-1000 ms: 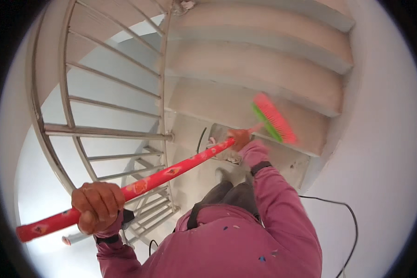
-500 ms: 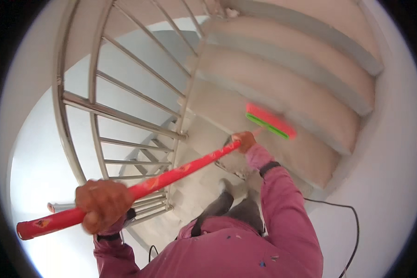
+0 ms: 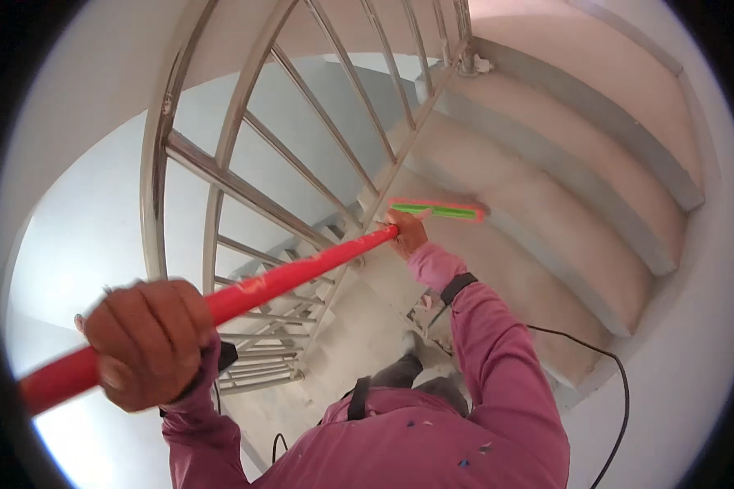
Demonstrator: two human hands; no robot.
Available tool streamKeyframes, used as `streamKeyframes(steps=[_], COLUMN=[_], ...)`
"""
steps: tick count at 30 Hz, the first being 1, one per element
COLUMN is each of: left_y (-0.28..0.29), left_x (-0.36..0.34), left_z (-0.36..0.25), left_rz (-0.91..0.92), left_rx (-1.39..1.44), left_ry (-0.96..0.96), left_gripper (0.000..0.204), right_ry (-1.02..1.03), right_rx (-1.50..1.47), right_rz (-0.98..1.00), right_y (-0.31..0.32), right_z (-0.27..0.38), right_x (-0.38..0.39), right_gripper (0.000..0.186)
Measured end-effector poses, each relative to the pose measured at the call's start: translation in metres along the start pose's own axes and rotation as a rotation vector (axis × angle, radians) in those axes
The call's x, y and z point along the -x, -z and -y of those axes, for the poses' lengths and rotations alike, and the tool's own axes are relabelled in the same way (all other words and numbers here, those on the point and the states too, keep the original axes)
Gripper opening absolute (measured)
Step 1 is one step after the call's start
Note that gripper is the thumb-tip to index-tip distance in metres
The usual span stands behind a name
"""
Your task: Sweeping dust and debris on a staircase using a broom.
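Observation:
I hold a broom with a long red handle (image 3: pixel 302 270) in both hands. My left hand (image 3: pixel 148 341) grips the handle near its top end, at the lower left. My right hand (image 3: pixel 406 232) grips it far down, close to the green and pink broom head (image 3: pixel 437 211). The head lies flat on a dusty pale concrete stair step (image 3: pixel 530 220), near the foot of the railing. I wear a pink long-sleeved top with a dark band on the right wrist.
A curved metal stair railing (image 3: pixel 220 175) with slanted bars stands at the left of the steps. More steps (image 3: pixel 595 122) rise to the upper right along a white wall. A black cable (image 3: pixel 603 359) trails along the wall at the lower right.
The broom head swept left across the step, from the right side toward the railing. The view shifted too, so the railing now looms larger and closer.

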State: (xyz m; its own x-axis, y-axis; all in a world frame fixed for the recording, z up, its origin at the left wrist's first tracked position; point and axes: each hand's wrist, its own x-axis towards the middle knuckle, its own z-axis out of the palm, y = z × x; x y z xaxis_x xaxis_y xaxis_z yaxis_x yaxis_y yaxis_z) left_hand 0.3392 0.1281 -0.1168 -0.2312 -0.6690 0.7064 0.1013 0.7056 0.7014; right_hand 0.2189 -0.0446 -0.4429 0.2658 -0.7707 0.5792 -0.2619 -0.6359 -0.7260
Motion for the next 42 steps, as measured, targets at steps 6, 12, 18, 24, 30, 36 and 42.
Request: streamKeyframes(steps=[6, 12, 18, 24, 30, 36, 42], left_y=[0.046, 0.094, 0.122, 0.092, 0.093, 0.111, 0.062], left_x=[0.071, 0.136, 0.189, 0.270, 0.258, 0.280, 0.213], left_z=[0.008, 0.046, 0.091, 0.099, 0.019, -0.046, 0.021], left_rz=[-0.238, -0.166, -0.421, -0.843, -0.849, -0.710, -0.537], left_rx=[-0.104, -0.025, -0.131, -0.236, -0.333, -0.196, -0.225], left_ry=[0.137, 0.225, 0.352, 0.480, 0.243, 0.054, 0.250], left_gripper=[0.024, 0.019, 0.021, 0.029, 0.018, 0.016, 0.030], right_ry=[0.063, 0.058, 0.088, 0.268, 0.224, 0.276, 0.185], right_rx=[0.119, 0.195, 0.230, 0.270, 0.139, 0.130, 0.064], right_rz=[-0.101, 0.085, 0.223, 0.754, 1.029, 0.842, 0.984], right_y=[-0.065, -0.125, -0.174, -0.207, -0.174, -0.129, -0.133], right_z=[-0.040, -0.080, -0.127, -0.145, -0.057, -0.014, -0.065], right_x=[-0.021, -0.007, -0.028, 0.011, 0.058, 0.022, 0.056], right_gripper=[0.023, 0.024, 0.023, 0.019, 0.019, 0.018, 0.019])
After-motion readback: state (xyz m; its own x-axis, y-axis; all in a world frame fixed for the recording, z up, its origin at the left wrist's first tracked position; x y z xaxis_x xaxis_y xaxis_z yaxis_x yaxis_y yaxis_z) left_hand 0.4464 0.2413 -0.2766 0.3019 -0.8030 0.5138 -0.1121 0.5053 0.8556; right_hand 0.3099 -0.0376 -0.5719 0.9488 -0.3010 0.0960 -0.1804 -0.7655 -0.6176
